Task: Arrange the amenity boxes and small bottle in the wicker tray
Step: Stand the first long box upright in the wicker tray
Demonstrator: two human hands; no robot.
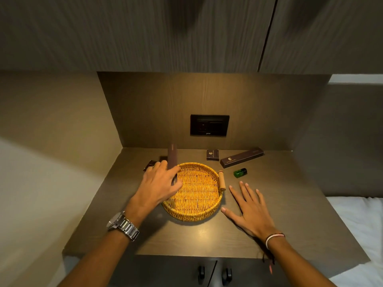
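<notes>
A round wicker tray (196, 214) with a wooden handle on its right side sits mid-counter with nothing inside. My left hand (159, 183) grips a long dark brown box (172, 155) at the tray's left rim, the box pointing away from me. Flat on the counter to the right of the tray lies my right hand (248, 210), fingers spread, holding nothing. Behind the tray stand a small square dark box (212, 155) and a second long dark box (241, 157). A small green bottle (240, 172) lies on its side near the handle. Another small dark box (150, 164) peeks out beyond my left fingers.
The counter (207, 237) is a dark wood shelf in a niche, with a black socket panel (209, 125) on the back wall and cupboards overhead. White bedding (358, 224) lies at the right. Cabinet door handles (213, 273) sit below the front edge.
</notes>
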